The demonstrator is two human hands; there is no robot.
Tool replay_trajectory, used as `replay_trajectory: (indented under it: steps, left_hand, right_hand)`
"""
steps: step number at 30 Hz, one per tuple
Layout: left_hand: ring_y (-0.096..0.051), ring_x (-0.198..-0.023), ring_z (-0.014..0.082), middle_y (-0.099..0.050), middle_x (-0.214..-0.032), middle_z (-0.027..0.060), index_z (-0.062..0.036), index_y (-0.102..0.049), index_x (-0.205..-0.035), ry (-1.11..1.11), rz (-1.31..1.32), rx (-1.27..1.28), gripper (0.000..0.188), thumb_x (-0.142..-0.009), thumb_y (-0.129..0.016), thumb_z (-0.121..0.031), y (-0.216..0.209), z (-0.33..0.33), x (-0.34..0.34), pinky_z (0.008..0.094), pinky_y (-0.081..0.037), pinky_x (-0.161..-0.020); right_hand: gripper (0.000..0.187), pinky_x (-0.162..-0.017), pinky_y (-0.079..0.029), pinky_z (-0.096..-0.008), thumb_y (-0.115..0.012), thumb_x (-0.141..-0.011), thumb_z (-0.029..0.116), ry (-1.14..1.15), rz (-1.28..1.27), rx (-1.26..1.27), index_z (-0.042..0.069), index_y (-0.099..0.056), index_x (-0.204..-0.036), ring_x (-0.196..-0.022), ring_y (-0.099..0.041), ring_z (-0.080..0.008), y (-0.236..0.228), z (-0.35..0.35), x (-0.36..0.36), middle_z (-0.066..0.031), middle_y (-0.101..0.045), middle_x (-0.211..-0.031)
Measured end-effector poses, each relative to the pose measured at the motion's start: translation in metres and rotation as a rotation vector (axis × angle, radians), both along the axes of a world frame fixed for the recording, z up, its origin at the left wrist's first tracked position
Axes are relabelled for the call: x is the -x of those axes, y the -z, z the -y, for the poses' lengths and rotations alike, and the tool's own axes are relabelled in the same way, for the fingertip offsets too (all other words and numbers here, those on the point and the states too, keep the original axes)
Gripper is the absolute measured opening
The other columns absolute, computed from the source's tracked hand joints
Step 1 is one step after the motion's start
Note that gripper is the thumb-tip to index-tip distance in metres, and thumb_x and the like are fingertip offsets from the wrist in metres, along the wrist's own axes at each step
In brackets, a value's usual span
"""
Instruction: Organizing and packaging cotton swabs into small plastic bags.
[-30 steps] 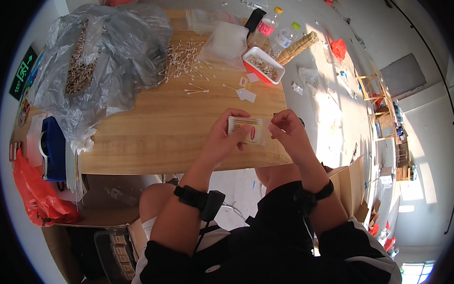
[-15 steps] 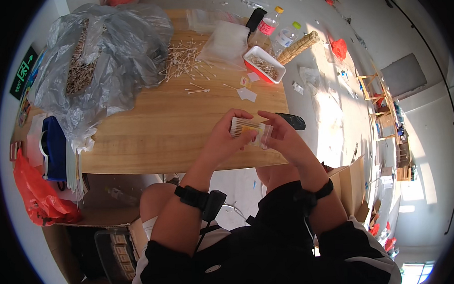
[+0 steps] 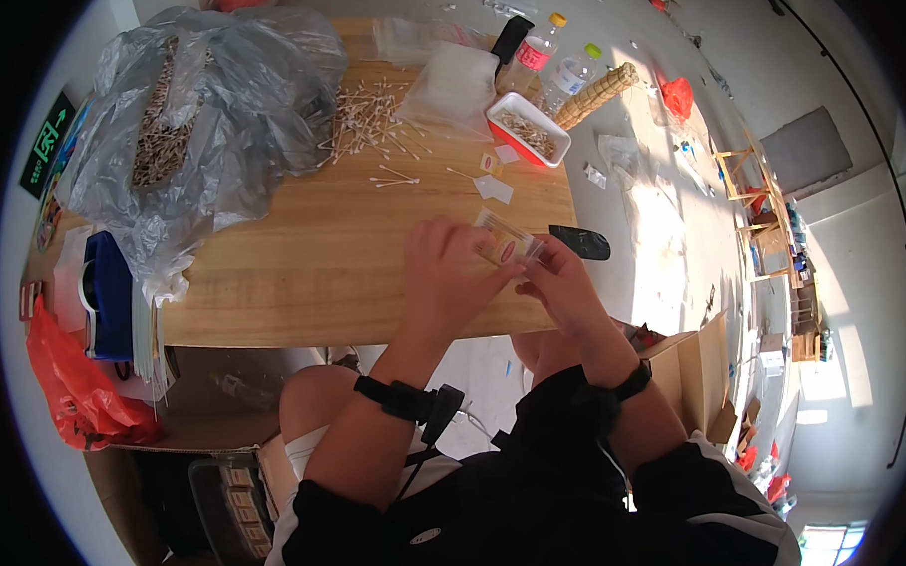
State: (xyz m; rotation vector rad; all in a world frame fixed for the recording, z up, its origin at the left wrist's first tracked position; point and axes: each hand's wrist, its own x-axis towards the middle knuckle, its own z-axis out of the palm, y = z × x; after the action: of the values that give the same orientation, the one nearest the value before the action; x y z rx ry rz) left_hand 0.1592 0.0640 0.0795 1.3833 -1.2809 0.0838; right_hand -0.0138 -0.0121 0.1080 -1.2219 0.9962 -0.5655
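A small clear bag of cotton swabs [image 3: 502, 239] with a yellow and red label is held above the near part of the wooden table. My right hand [image 3: 565, 287] pinches the bag's near right end between thumb and fingers. At the bag's left side is my left hand [image 3: 445, 275], its thumb reaching to the lower end. The raised fingers of that hand are smeared by motion, so their grip is unclear. Loose cotton swabs [image 3: 372, 118] lie in a heap farther back. More swabs fill a red and white tray [image 3: 562, 149] at the back right.
A large grey plastic bag [image 3: 257, 100] of swabs covers the table's left. Clear bags [image 3: 452, 88], two bottles [image 3: 531, 56] and small cards [image 3: 493, 188] lie toward the back right. A black object [image 3: 581, 242] sits at the right edge. Cardboard boxes [image 3: 688, 375] stand below.
The swab bag has tilted, its far end now pointing up and away, and its label shows. My left fingers have lifted from its left end. My right hand keeps its pinch.
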Motion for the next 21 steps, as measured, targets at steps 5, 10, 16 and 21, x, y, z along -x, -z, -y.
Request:
replay_trajectory:
  steps: [5,10,16,21]
  left_hand:
    - [-0.058,-0.088,0.0238,-0.059,-0.092,0.001,-0.0157,-0.066,-0.101,0.107,0.178,-0.069,0.031,-0.074,-0.081,-0.02,-0.002,-0.007,0.01,0.0391,-0.042,-0.08]
    - [-0.059,-0.086,0.0226,-0.059,-0.089,0.0007,-0.0157,-0.064,-0.099,0.095,0.137,-0.062,0.025,-0.077,-0.076,-0.018,0.003,-0.004,0.016,0.0384,-0.042,-0.08]
    - [-0.06,-0.084,0.0238,-0.061,-0.087,0.0013,-0.0141,-0.066,-0.094,0.057,0.096,-0.03,0.023,-0.074,-0.077,-0.01,0.009,-0.001,0.013,0.0386,-0.042,-0.076]
    - [-0.059,-0.081,0.0222,-0.058,-0.083,0.0002,-0.0135,-0.064,-0.085,0.08,0.199,-0.033,0.018,-0.073,-0.077,-0.011,0.009,-0.004,0.013,0.0377,-0.041,-0.076]
  right_hand:
    - [0.032,-0.079,-0.055,-0.0274,-0.062,-0.099,0.01,0.144,0.162,-0.082,0.006,-0.052,-0.129,-0.096,-0.066,-0.0117,0.013,-0.016,-0.016,-0.0044,-0.066,-0.113]
    - [0.028,-0.082,-0.056,-0.0287,-0.06,-0.099,0.008,0.216,0.25,-0.079,0.007,-0.052,-0.125,-0.099,-0.065,-0.0129,0.018,-0.022,-0.023,-0.0058,-0.065,-0.112]
    - [0.031,-0.083,-0.056,-0.0318,-0.06,-0.098,0.006,0.308,0.271,-0.084,0.006,-0.049,-0.126,-0.101,-0.064,-0.0145,0.019,-0.026,-0.03,-0.0066,-0.063,-0.113]
    - [0.035,-0.083,-0.056,-0.0308,-0.058,-0.099,0.005,0.336,0.37,-0.155,0.007,-0.048,-0.132,-0.103,-0.064,-0.0155,0.028,-0.026,-0.029,-0.0074,-0.061,-0.116]
